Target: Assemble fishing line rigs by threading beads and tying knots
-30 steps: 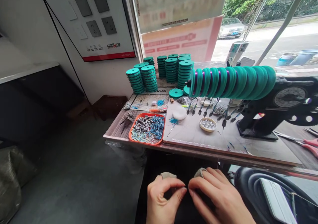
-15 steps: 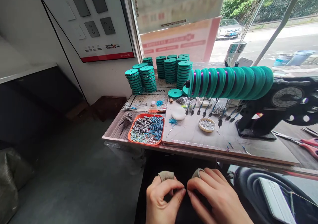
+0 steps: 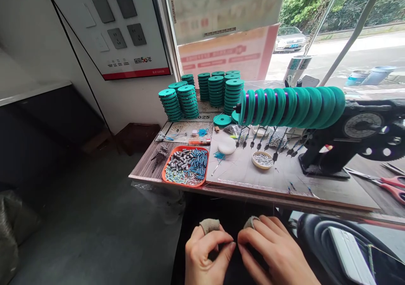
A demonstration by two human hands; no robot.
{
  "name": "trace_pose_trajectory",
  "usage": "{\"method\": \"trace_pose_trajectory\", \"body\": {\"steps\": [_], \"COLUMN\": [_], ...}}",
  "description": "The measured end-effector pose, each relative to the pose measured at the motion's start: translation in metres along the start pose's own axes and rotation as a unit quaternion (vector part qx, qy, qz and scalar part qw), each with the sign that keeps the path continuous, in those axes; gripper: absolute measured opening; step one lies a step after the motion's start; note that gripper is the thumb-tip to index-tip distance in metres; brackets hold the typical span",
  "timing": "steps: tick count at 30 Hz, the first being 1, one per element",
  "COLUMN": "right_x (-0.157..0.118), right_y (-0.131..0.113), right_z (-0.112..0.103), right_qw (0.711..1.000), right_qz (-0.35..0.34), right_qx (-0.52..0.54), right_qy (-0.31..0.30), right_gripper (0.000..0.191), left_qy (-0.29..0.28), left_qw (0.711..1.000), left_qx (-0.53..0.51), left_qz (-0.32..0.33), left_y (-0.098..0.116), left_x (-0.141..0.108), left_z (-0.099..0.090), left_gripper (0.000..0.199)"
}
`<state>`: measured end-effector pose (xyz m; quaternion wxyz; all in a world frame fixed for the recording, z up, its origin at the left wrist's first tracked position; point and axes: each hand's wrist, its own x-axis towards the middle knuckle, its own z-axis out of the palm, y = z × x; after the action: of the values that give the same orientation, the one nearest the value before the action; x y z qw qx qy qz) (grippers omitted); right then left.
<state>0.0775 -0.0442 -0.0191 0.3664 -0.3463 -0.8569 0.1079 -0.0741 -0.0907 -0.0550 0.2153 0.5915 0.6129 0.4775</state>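
Observation:
Low in the view, in front of the table edge, my left hand (image 3: 209, 253) has its thumb and forefinger pinched together. Close beside it on the right, my right hand (image 3: 272, 249) is closed too, its fingertips almost meeting those of the left. Whatever the fingertips hold is too small to make out. A beige wrap (image 3: 209, 225) goes round a finger of the left hand, and a similar wrap (image 3: 251, 222) is on the right. Above the hands, a row of green spools (image 3: 291, 106) sits on a black machine (image 3: 357, 125), with small dark weights (image 3: 275, 156) hanging under it.
An orange tray (image 3: 164, 177) of metal and blue pieces stands at the table's front left. Right of it are a white disc (image 3: 226, 145) and a round dish of beads (image 3: 262, 160). Stacked green spools (image 3: 216, 91) stand behind. Red-handled scissors (image 3: 392, 186) and a white phone (image 3: 351, 255) are at right.
The view has shifted very slightly. Both hands keep nearly the same pinched pose, fingertips close together.

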Motion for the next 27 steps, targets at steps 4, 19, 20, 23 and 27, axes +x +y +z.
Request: {"method": "trace_pose_trajectory", "body": {"steps": [4,19,20,23,27], "right_x": [-0.001,-0.001,-0.001,-0.001,0.000], "right_y": [0.002,0.001,0.001,0.000,-0.002], "right_z": [0.001,0.008,0.008,0.009,0.010], "right_qw": [1.000,1.000,1.000,1.000,1.000], "right_qz": [0.003,-0.001,-0.002,-0.003,-0.002], "right_qx": [0.000,-0.004,-0.004,-0.008,-0.014], "right_qy": [-0.002,0.005,0.006,0.011,0.016], "right_gripper": [0.021,0.023,0.023,0.024,0.025], "left_qy": [0.005,0.025,0.027,0.035,0.059], "left_qw": [1.000,0.994,0.994,0.992,0.985], "left_qx": [0.017,0.066,0.072,0.087,0.118], "left_qz": [0.017,0.080,0.082,0.088,0.115], "left_y": [-0.002,0.008,0.008,0.006,0.000], "left_x": [-0.001,0.007,0.007,0.004,-0.002], "left_z": [0.000,-0.005,-0.005,-0.003,-0.001], "left_gripper": [0.008,0.009,0.010,0.014,0.015]}}
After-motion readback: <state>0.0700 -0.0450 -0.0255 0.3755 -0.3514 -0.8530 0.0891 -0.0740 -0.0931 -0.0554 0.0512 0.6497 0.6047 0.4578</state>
